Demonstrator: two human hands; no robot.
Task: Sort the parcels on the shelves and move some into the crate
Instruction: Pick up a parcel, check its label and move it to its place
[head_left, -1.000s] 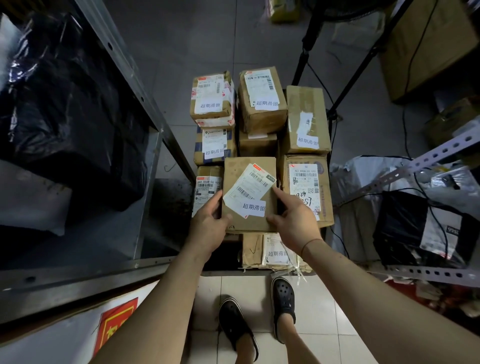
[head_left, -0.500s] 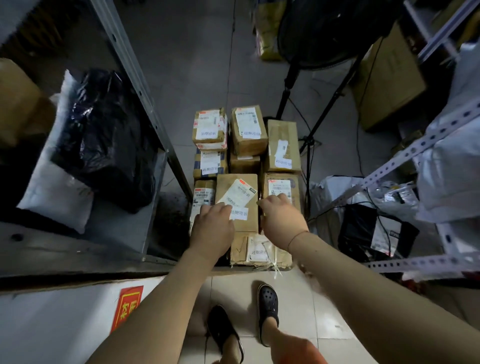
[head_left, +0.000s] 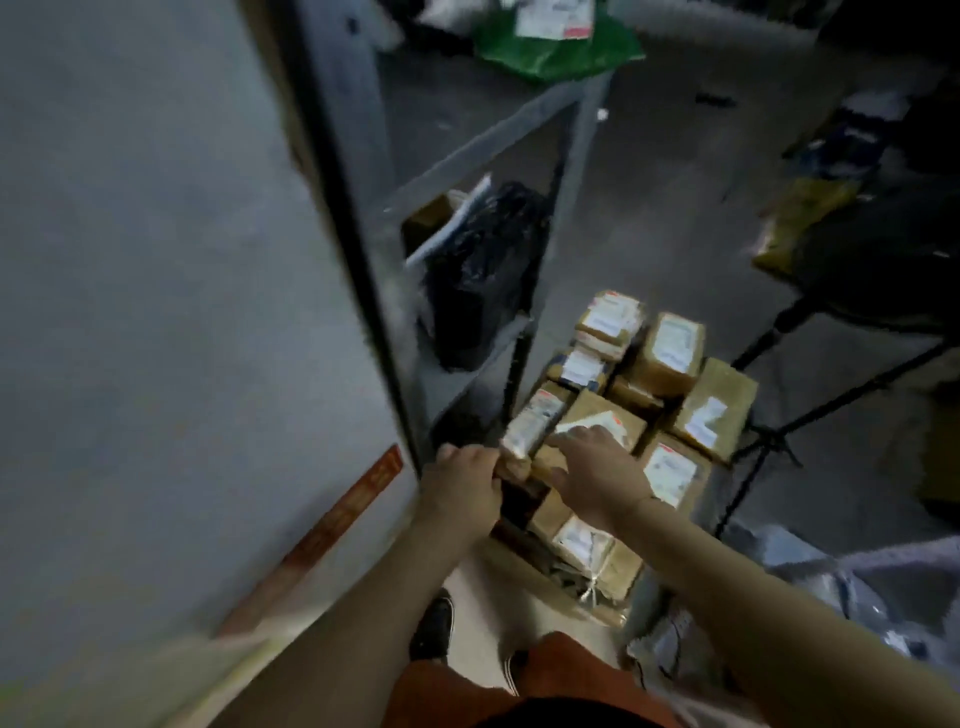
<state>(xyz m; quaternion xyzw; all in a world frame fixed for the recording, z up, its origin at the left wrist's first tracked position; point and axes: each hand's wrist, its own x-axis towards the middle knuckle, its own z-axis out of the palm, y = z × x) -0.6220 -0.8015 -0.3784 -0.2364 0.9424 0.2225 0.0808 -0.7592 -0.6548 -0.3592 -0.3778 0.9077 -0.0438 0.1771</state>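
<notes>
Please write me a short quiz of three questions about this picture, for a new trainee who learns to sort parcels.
1. True or false: the left hand hangs idle, away from the parcels.
2. On what does the right hand lie? A) the black bag B) a brown parcel in the stack C) the green bag
3. Fill in: the black bag sits on a ____.

Key: 1 false; 2 B; 3 shelf.
</notes>
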